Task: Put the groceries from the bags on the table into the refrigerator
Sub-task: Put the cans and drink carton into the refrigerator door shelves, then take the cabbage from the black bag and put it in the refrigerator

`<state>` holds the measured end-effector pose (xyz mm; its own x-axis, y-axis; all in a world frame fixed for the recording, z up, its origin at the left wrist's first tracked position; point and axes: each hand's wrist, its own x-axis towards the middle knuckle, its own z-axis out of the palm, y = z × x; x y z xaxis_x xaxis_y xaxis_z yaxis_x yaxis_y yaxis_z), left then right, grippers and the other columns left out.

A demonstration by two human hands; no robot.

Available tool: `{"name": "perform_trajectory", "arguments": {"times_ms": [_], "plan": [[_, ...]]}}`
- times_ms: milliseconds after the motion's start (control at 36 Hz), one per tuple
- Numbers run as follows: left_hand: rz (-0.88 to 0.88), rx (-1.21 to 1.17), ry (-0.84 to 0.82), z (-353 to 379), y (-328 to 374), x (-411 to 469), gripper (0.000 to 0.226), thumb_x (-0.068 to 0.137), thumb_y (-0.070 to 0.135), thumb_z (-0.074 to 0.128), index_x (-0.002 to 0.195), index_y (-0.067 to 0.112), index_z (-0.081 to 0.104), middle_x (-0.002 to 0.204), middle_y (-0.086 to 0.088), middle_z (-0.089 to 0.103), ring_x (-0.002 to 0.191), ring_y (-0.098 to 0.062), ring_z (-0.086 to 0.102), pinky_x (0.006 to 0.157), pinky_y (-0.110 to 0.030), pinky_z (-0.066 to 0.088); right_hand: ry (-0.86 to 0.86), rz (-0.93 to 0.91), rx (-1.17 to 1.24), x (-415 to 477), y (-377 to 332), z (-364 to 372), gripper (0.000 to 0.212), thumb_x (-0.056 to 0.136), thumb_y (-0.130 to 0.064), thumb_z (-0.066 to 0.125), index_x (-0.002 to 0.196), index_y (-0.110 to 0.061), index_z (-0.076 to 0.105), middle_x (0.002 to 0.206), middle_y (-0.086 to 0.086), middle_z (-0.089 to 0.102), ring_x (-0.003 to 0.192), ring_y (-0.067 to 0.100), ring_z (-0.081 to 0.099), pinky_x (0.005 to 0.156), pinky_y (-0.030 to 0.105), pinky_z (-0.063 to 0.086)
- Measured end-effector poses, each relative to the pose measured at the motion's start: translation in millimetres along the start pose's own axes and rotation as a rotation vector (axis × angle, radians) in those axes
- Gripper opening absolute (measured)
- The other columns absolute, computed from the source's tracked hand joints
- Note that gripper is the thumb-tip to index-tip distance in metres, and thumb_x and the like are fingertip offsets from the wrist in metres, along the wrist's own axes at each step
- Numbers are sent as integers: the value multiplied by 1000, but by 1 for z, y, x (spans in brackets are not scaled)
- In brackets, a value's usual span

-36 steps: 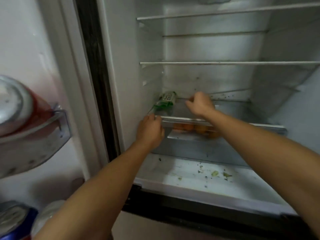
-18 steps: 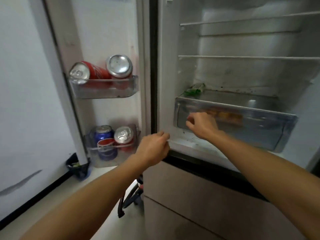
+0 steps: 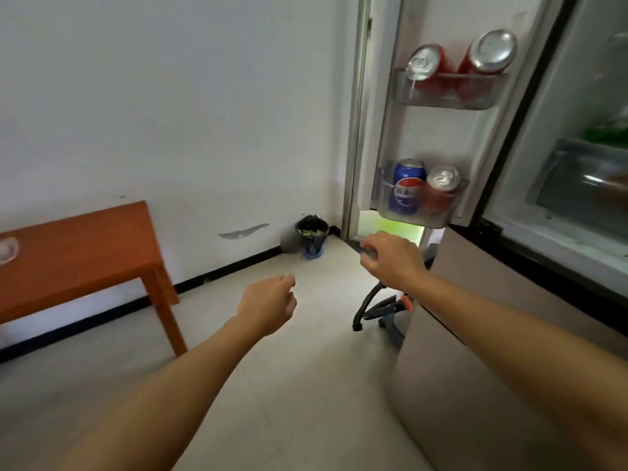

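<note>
head | left grip loosely curled, empty | right grip loosely curled, empty

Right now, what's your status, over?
Hands empty, loosely curled: left hand, right hand. Refrigerator door open, cans in it. Table off left. Black hose on floor beside refrigerator.

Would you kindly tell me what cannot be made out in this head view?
Head view only.
Table: cut off by the left edge; no bags show.
Refrigerator drawer: blurred, cut by the right edge; contents unreadable.
Green thing above it: blurred, unidentifiable.
Bin in the corner: too small to tell its contents.
</note>
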<state>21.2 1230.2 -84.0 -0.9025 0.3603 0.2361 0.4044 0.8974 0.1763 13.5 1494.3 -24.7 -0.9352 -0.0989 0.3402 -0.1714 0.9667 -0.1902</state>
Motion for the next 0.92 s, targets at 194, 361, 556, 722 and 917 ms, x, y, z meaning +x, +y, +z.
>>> {"name": "perform_trajectory", "arguments": {"times_ms": [194, 361, 556, 722, 917], "plan": [[-219, 80, 25, -42, -135, -79, 18, 94, 29, 49, 102, 19, 61, 95, 2, 67, 76, -15, 63, 65, -28, 52, -83, -221, 27, 40, -157, 58, 33, 92, -40, 53, 120, -26, 63, 116, -4, 63, 98, 22, 63, 79, 33, 47], [-375, 180, -12, -100, -271, -157, 16, 97, 30, 47, 103, 20, 57, 97, 3, 59, 78, -13, 57, 64, -24, 41, -127, -362, 83, 66, -324, 121, 32, 94, -40, 52, 119, -24, 62, 110, -5, 63, 94, 17, 61, 75, 29, 45], [-592, 243, -47, -138, -394, -240, 24, 96, 30, 44, 113, 19, 55, 104, 1, 59, 86, -20, 61, 69, -33, 50, -216, -547, 93, 88, -478, 169, 26, 96, -42, 50, 113, -26, 61, 107, -6, 61, 91, 17, 63, 77, 29, 50], [-745, 194, 23, -150, -479, -282, 19, 95, 30, 49, 108, 21, 59, 106, 3, 63, 88, -14, 61, 74, -29, 51, -265, -649, 103, 118, -578, 207, 27, 96, -38, 50, 118, -25, 61, 111, -6, 60, 88, 14, 59, 75, 27, 48], [-803, 213, 34, -152, -587, -294, 19, 95, 29, 48, 107, 22, 60, 106, 3, 62, 86, -14, 61, 67, -26, 45, -320, -740, 142, 172, -681, 276, 27, 96, -40, 50, 118, -27, 60, 111, -7, 60, 86, 13, 59, 72, 28, 52]]}}
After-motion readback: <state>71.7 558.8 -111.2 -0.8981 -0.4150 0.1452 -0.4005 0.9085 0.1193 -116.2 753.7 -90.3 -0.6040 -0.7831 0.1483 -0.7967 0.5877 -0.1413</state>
